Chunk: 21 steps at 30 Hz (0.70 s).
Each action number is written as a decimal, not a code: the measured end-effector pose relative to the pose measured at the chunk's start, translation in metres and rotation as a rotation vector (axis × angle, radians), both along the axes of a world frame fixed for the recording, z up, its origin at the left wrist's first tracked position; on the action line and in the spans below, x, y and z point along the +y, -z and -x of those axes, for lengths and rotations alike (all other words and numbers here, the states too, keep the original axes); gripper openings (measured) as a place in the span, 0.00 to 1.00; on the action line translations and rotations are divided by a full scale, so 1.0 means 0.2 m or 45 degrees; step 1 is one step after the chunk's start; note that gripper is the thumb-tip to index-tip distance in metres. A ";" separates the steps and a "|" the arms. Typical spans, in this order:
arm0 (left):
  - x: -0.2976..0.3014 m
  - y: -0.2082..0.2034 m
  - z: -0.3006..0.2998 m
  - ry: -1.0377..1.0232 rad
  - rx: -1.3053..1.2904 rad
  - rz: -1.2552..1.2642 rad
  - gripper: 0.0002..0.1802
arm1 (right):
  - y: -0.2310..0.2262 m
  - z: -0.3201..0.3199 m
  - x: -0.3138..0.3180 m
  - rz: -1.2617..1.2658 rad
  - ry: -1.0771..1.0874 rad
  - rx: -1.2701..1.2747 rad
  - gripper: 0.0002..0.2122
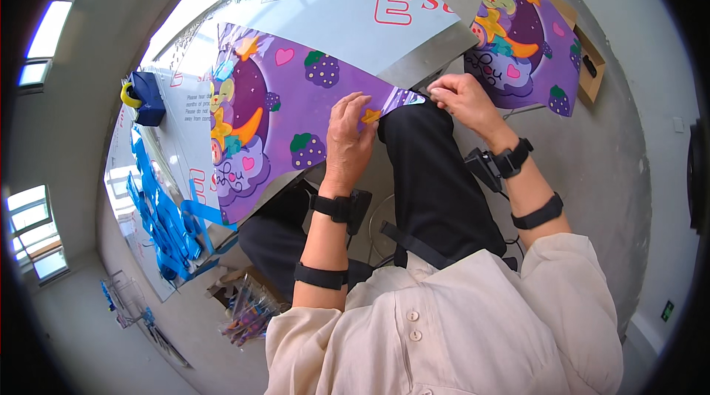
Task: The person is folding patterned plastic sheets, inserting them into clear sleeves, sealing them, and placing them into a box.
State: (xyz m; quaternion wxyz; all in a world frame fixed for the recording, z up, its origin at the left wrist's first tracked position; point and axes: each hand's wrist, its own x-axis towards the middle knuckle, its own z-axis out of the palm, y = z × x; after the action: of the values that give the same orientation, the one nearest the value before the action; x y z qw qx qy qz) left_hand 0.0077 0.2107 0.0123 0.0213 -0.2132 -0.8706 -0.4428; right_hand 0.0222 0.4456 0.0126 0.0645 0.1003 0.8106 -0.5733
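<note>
A purple printed sheet [296, 110] with cartoon figures, hearts and berries lies flat across the table and reaches past its near edge. My left hand [349, 136] presses flat on the sheet's near end, fingers spread. My right hand [460, 95] pinches the sheet's narrow corner at the table edge, fingers closed on it. Both wrists wear black bands. My knee in black trousers [425, 166] sits just below both hands.
A white table [347, 3] with red print carries the sheet. A pile of blue ribbons [159, 210] and a dark blue tape dispenser [146, 97] lie at the left. A second purple printed piece [521, 44] rests on a brown cardboard box [592, 62] at the right.
</note>
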 end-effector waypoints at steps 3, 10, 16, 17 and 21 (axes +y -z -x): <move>0.05 0.00 0.04 0.036 0.023 -0.112 0.19 | 0.01 0.05 -0.05 0.052 -0.058 -0.010 0.10; 0.11 0.08 0.03 0.083 -0.132 -0.136 0.16 | 0.04 0.05 -0.09 0.172 -0.029 -0.078 0.09; 0.13 0.04 0.02 -0.027 -0.134 -0.262 0.16 | 0.03 0.11 -0.17 0.086 -0.065 -0.005 0.06; 0.14 0.02 0.02 -0.042 -0.191 -0.227 0.16 | 0.00 0.12 -0.18 0.247 -0.041 -0.072 0.05; 0.14 0.02 0.04 -0.032 -0.300 -0.385 0.16 | -0.02 0.14 -0.23 0.541 -0.030 -0.045 0.06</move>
State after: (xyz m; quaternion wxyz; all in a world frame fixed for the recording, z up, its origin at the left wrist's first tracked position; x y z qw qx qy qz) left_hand 0.0001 0.2389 0.0075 -0.0434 -0.1432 -0.7932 -0.5903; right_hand -0.0068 0.3988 0.0156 0.1052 0.0849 0.6715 -0.7286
